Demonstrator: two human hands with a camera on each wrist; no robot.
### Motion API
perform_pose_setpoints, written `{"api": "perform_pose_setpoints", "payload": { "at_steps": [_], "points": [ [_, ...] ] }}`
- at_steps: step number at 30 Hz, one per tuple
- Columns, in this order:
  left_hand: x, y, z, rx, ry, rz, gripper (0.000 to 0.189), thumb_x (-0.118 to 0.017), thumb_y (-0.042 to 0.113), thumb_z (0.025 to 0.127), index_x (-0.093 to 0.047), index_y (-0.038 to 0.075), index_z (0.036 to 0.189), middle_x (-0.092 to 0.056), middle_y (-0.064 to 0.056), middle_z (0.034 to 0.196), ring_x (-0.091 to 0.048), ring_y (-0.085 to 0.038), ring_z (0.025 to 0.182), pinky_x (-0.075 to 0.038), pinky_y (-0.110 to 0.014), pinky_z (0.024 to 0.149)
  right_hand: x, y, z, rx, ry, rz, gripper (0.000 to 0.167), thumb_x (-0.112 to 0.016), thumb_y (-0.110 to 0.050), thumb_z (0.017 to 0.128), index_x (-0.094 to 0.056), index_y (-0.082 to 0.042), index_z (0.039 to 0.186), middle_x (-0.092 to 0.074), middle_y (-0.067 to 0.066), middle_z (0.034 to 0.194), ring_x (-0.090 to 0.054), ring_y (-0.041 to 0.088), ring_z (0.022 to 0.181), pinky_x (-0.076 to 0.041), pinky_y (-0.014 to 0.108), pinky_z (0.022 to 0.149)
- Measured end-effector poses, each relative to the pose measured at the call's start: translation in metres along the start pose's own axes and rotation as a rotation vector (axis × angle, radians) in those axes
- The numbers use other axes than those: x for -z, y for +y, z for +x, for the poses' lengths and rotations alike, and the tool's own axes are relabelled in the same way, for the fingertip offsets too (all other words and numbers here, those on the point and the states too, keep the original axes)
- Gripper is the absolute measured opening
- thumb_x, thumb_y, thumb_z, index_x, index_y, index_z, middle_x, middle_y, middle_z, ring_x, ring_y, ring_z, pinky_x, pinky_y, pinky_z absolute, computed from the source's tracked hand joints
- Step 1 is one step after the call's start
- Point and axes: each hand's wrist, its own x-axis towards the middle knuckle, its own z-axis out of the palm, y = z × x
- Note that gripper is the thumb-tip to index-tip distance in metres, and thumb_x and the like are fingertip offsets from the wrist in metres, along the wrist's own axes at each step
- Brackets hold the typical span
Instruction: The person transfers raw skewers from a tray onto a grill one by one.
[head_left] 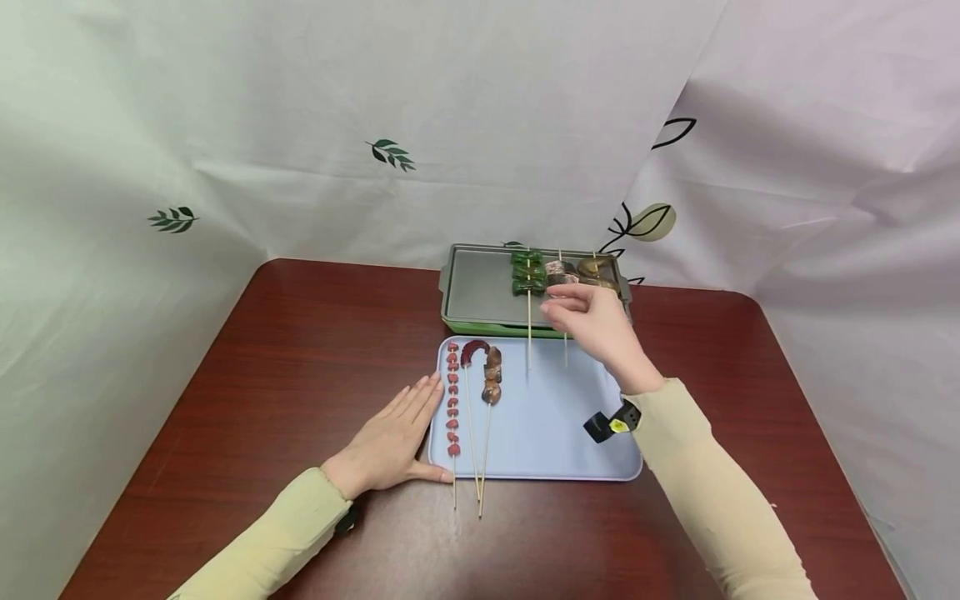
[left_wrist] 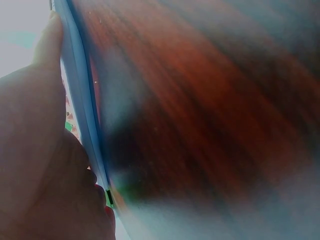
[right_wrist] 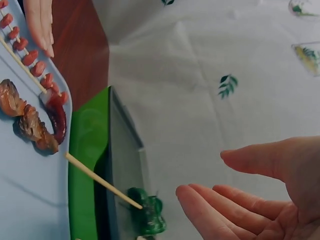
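My left hand [head_left: 393,437] lies along the left edge of the pale blue tray [head_left: 558,417], fingers straight and the thumb at its near corner. On that tray lie a skewer of small red pieces [head_left: 452,402], a skewer with a dark red curved piece [head_left: 471,348] and one with brown chunks [head_left: 492,377]. Over the grill pan [head_left: 480,287] hovers my right hand [head_left: 600,329], holding nothing; thumb and fingers are apart in the right wrist view. Nearest to it is a green pepper-like skewer [head_left: 528,273]. A skewer with dark-and-pale pieces [head_left: 558,271] is partly hidden behind the hand.
Another skewer with brown pieces [head_left: 595,267] lies at the pan's right end. The pan has a green base [head_left: 480,327] and stands behind the tray on a reddish-brown table [head_left: 315,350]. White patterned cloth [head_left: 450,108] hangs around the table.
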Motion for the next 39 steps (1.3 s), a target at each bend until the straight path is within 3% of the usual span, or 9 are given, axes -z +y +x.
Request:
{"api": "perform_pose_setpoints", "payload": {
  "at_steps": [6,13,19,34,39],
  "points": [
    [0.000,0.000,0.001,-0.001,0.001,0.009,0.125,-0.060,0.082,0.080,-0.020,-0.008,0.158,-0.016,-0.023,0.165,-0.015,-0.035,0.152,-0.017,-0.046,0.122,0.006,-0.004,-0.018,0.037,-0.003,-0.045,0.046,-0.074,-0.029,0.095,-0.066,-0.008,0.134,-0.071,0.010,0.123,-0.071,0.030,0.106,-0.057,0.040,0.090],
    [-0.001,-0.001,0.001,0.000,-0.005,0.014,0.125,-0.059,0.082,0.081,-0.019,-0.008,0.158,-0.016,-0.023,0.166,-0.015,-0.035,0.152,-0.016,-0.046,0.122,0.006,-0.002,-0.035,0.048,-0.021,-0.094,0.049,-0.075,-0.040,0.093,-0.068,-0.011,0.132,-0.074,0.004,0.113,-0.073,0.017,0.097,-0.056,0.042,0.089],
    [0.000,0.000,0.002,0.002,-0.005,0.009,0.125,-0.061,0.081,0.080,-0.019,-0.008,0.158,-0.015,-0.023,0.166,-0.015,-0.036,0.152,-0.015,-0.046,0.123,0.004,0.003,-0.045,0.062,-0.039,-0.108,0.052,-0.075,-0.043,0.093,-0.067,-0.011,0.133,-0.074,0.002,0.114,-0.073,0.017,0.096,-0.056,0.041,0.086],
    [0.001,0.000,0.002,0.004,-0.012,0.016,0.126,-0.059,0.082,0.080,-0.019,-0.008,0.158,-0.015,-0.023,0.166,-0.015,-0.035,0.152,-0.015,-0.045,0.122,-0.013,0.017,-0.065,0.080,-0.098,-0.074,0.044,-0.077,-0.029,0.093,-0.069,-0.007,0.130,-0.075,0.005,0.112,-0.072,0.017,0.102,-0.057,0.041,0.091],
    [0.000,0.000,0.002,0.005,-0.015,0.017,0.126,-0.059,0.082,0.080,-0.019,-0.008,0.158,-0.015,-0.023,0.166,-0.015,-0.035,0.152,-0.016,-0.046,0.122,-0.022,0.026,-0.069,0.089,-0.137,-0.051,0.046,-0.075,-0.025,0.095,-0.066,0.001,0.131,-0.074,0.009,0.115,-0.071,0.020,0.104,-0.057,0.039,0.090]
  ]
}}
